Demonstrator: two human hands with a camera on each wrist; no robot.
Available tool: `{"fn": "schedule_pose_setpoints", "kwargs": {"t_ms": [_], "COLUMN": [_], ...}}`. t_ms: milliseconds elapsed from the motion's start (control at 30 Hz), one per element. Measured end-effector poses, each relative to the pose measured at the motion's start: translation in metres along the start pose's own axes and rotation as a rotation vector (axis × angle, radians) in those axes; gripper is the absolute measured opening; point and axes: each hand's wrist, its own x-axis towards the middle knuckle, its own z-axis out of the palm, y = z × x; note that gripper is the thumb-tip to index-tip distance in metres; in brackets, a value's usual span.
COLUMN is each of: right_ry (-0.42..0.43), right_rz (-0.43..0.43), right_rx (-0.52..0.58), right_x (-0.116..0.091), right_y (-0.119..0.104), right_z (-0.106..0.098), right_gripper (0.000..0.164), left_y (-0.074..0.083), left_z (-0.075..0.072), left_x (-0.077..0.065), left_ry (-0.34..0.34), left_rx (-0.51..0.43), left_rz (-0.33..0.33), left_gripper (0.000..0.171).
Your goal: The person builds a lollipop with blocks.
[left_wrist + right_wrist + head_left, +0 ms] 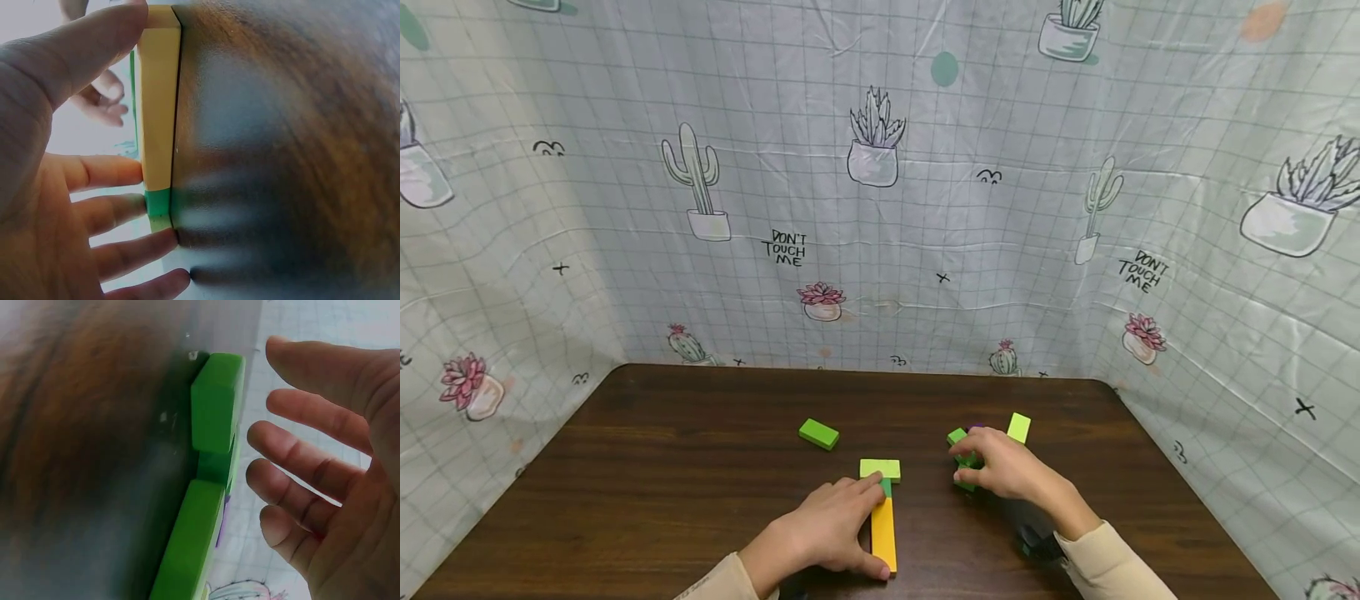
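Note:
My left hand point(835, 525) lies along a long yellow block point(883, 537), thumb at its near end. Its fairly straight fingers reach the block's far end, by a small dark green block point(159, 202). A lime block point(880, 470) sits crosswise beyond, forming a T shape with them. On the right, my right hand point(1011, 468) hovers over a cluster of green blocks, fingers loosely bent and nothing between them. The right wrist view shows two bright green blocks point(212, 419) with a darker green piece point(214, 465) between them, and a purple sliver point(222, 522) behind.
A single green block point(818, 434) lies at the back, left of the T shape. Past my right hand is a lime block point(1018, 427). The dark wooden table point(662, 483) ends at a hanging cloth point(887, 225) printed with cacti.

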Motion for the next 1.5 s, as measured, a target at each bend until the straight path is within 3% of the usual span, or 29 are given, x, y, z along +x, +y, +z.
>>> {"fn": "schedule_pose_setpoints", "kwargs": {"t_ms": [333, 733, 1100, 1500], "right_ry": [0.005, 0.045, 0.008, -0.008], "right_rz": [0.011, 0.040, 0.135, 0.072], "right_rx": [-0.080, -0.132, -0.102, -0.090], "right_x": [-0.014, -0.013, -0.008, -0.007], "right_y": [0.003, -0.003, -0.011, -0.013], "right_z": [0.004, 0.012, 0.011, 0.012], "right_gripper": [0.032, 0.026, 0.043, 0.031], "left_y": [0.000, 0.000, 0.000, 0.002], "left_z": [0.002, 0.004, 0.003, 0.002], "left_x": [-0.002, -0.001, 0.000, -0.001], "left_ry": [0.009, 0.020, 0.017, 0.017], "left_rx": [-0.007, 0.007, 0.007, 0.004], "left_rz": [0.002, 0.005, 0.009, -0.001], "left_gripper": [0.070, 0.070, 0.070, 0.070]}}
